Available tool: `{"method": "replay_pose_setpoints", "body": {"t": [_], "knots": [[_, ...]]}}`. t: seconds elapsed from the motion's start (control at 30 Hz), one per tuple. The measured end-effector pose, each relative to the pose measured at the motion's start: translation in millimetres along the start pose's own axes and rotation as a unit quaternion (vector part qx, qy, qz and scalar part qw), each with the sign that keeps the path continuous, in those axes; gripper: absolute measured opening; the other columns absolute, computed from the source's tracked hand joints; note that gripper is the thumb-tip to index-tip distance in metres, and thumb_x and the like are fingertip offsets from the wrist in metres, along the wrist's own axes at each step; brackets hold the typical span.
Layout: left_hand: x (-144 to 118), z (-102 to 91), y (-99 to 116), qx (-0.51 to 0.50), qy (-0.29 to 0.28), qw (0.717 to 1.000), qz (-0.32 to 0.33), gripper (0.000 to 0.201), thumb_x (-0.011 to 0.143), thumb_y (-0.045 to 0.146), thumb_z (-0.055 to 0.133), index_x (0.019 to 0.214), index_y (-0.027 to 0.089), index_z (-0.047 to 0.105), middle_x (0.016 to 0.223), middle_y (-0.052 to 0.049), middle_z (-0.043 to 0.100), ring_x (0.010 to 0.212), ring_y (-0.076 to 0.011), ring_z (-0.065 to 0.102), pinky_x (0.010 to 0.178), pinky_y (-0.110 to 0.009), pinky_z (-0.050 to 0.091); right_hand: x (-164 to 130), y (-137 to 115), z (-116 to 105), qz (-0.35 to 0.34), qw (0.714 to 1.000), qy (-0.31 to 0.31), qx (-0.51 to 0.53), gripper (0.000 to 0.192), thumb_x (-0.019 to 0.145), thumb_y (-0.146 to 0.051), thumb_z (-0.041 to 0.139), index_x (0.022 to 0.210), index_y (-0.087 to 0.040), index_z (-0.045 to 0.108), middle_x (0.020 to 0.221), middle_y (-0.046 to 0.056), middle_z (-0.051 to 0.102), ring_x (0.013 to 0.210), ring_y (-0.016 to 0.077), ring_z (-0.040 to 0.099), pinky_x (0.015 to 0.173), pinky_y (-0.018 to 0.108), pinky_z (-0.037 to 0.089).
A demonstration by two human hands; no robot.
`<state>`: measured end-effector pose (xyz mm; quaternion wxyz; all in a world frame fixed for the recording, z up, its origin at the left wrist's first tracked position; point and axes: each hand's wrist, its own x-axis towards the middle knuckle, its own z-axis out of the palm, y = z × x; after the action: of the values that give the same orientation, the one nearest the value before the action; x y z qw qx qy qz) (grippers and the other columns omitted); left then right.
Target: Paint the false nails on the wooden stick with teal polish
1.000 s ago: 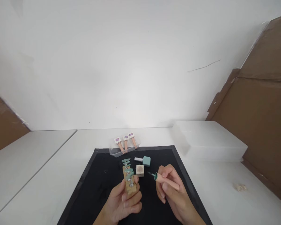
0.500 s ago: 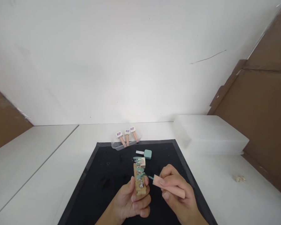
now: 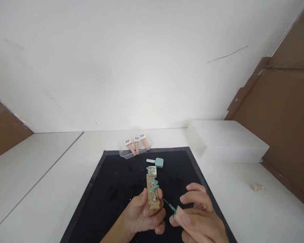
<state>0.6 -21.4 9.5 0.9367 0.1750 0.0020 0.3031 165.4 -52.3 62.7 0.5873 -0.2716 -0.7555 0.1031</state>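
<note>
The wooden nail stand sits upright in the left hand, whose fingers are wrapped tight around its bottom end, above the black mat on the desk. Green nail tips stick out of the stand, just past the fingertips. The right hand pinches the pink brush handle with its fingers closed on it, and the thin green brush points at the lowest spot on the stand, right beside the left thumb. To do this well, keep the stand very still and move the brush in small, slow strokes. Beyond the fingers lie a green polish bottle and a clear tray holding three more bottles.
</note>
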Motion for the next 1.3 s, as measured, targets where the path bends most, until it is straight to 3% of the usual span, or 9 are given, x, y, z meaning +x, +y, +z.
{"method": "replay_pose_setpoints", "body": {"t": [0.07, 0.2, 0.43, 0.83, 1.13, 1.3], "knots": [[2, -1.6, -1, -0.005, -0.033, 0.999, 0.003, 0.034, 0.076, 0.045, 0.053, 0.089, 0.016, 0.062, 0.042, 0.009, 0.036, 0.035, -0.005, 0.026, 0.048, -0.022, 0.04, 4, 0, 0, -0.044, 0.999, 0.004, -0.015, 0.044, 0.08, -0.011, 0.053, 0.119, -0.028, 0.048, 0.053, -0.002, 0.066, 0.057, 0.0205, 0.052, 0.067, 0.04, 0.041], [6, -3.4, -4, -0.012, -0.077, 0.997, 0.007, 0.034, 0.079, 0.042, 0.048, 0.093, 0.015, 0.062, 0.043, 0.008, 0.037, 0.037, -0.0057, 0.03, 0.049, -0.022, 0.041, 12, 1, 2, -0.065, 0.998, 0.003, -0.025, 0.031, 0.08, -0.009, 0.053, 0.109, -0.02, 0.052, 0.048, -0.001, 0.06, 0.05, 0.0167, 0.044, 0.049, 0.031, 0.039], [8, -5.8, -5, -0.009, -0.071, 0.997, 0.0, 0.033, 0.077, 0.042, 0.053, 0.094, 0.016, 0.063, 0.041, 0.008, 0.036, 0.037, -0.0063, 0.031, 0.049, -0.022, 0.04, 8, 8, 13, -0.031, 0.999, 0.014, 0.016, 0.021, 0.087, -0.024, 0.047, 0.107, -0.021, 0.051, 0.052, 0.004, 0.063, 0.05, 0.0188, 0.046, 0.047, 0.032, 0.037], [8, -8.7, -5, 0.017, -0.054, 0.998, -0.01, 0.031, 0.074, 0.04, 0.056, 0.091, 0.015, 0.065, 0.041, 0.006, 0.037, 0.042, -0.0081, 0.038, 0.05, -0.024, 0.042, 5, 6, 15, 0.028, 0.994, 0.015, 0.106, 0.025, 0.084, -0.03, 0.053, 0.108, -0.025, 0.052, 0.052, 0.002, 0.06, 0.046, 0.0169, 0.047, 0.04, 0.026, 0.04], [7, -10.5, -6, 0.018, -0.064, 0.998, -0.01, 0.031, 0.075, 0.042, 0.055, 0.09, 0.017, 0.065, 0.042, 0.006, 0.039, 0.038, -0.007, 0.037, 0.051, -0.024, 0.042, 3, 9, 14, 0.04, 0.992, 0.005, 0.118, 0.025, 0.086, -0.028, 0.05, 0.11, -0.024, 0.053, 0.057, 0.004, 0.063, 0.05, 0.018, 0.051, 0.04, 0.027, 0.044], [8, -8.8, -5, 0.01, -0.071, 0.997, -0.004, 0.033, 0.076, 0.041, 0.053, 0.093, 0.015, 0.065, 0.04, 0.008, 0.034, 0.038, -0.0071, 0.032, 0.052, -0.024, 0.041, -5, 15, 15, 0.065, 0.992, 0.037, 0.104, 0.023, 0.084, -0.022, 0.052, 0.107, -0.022, 0.054, 0.063, 0.004, 0.061, 0.053, 0.0182, 0.052, 0.041, 0.03, 0.045]]}}
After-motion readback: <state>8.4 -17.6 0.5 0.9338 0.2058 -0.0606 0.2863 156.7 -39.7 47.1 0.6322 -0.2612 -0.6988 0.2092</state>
